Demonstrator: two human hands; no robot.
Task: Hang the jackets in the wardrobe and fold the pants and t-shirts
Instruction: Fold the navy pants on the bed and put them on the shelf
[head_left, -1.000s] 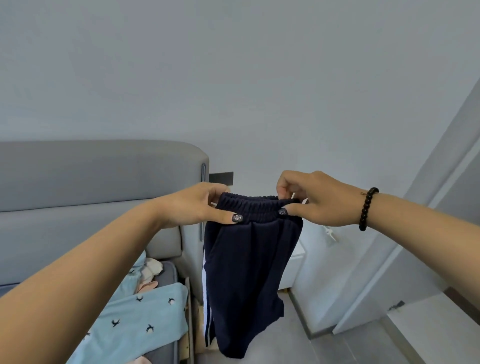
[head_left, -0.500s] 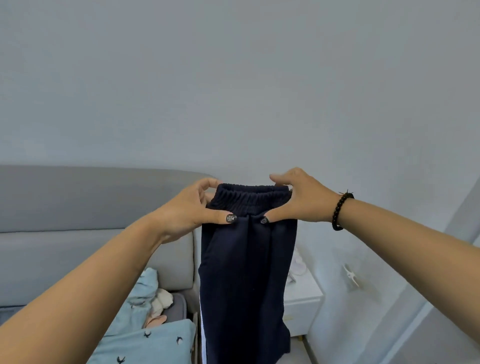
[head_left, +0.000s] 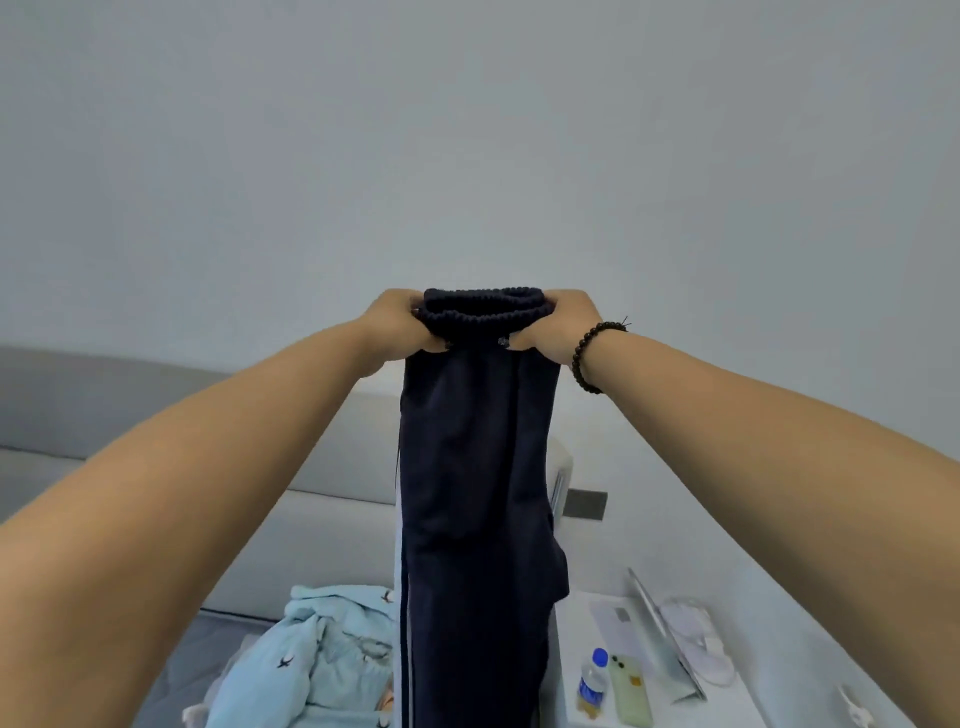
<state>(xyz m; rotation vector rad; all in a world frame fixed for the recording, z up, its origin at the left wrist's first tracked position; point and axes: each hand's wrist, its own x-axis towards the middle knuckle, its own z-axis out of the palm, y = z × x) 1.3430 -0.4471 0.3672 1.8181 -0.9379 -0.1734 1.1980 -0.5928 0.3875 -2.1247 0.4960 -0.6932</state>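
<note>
Both the left hand (head_left: 402, 325) and right hand (head_left: 558, 325) grip the elastic waistband of the navy pants (head_left: 472, 493), which hang limp below them, soft and light, best held by that gathered band.

Soft, even, shadowless daylight; wide-angle bending at edges, slight overall blur.

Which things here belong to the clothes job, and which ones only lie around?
Belong to the job:
- navy pants, gripped at the waistband by the left hand and the right hand
- light blue garment on the bed

Just lying about:
- water bottle
- green phone
- white nightstand
- grey headboard
</note>
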